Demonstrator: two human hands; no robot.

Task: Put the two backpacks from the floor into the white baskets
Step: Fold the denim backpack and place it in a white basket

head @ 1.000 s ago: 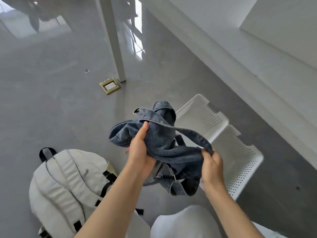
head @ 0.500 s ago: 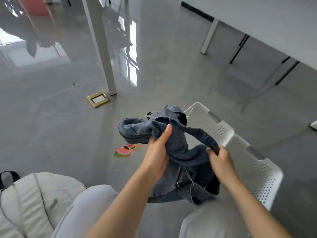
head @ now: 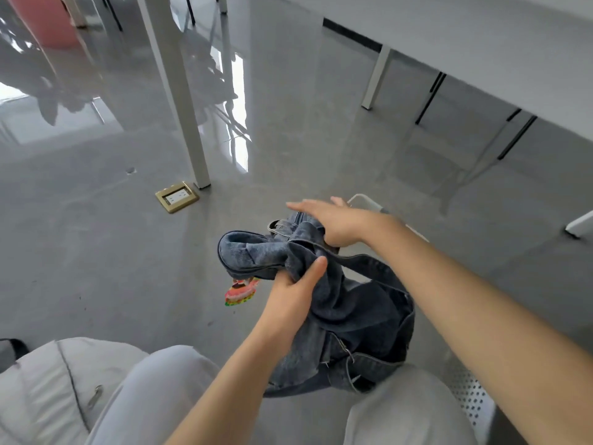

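I hold a limp blue denim backpack (head: 346, 313) in front of my knees. My left hand (head: 293, 290) grips a fold of its fabric near the top. My right hand (head: 333, 220) lies flat on the top of the bag, fingers stretched out to the left. A colourful charm (head: 240, 292) dangles under the bag. The white perforated basket (head: 468, 396) lies behind and right of the bag, mostly hidden by my right arm and the denim. The second backpack, light grey (head: 48, 390), rests on the floor at the lower left.
A white table leg (head: 179, 101) stands on the glossy grey floor ahead, with a brass floor socket (head: 177, 196) beside its foot. A long white table (head: 481, 36) with legs runs along the upper right. My grey-trousered knees (head: 160, 390) fill the bottom.
My right hand let go of the denim strap and moved up and forward onto the top of the bag, fingers spread. The view tilted up; the bag now hides most of the basket.
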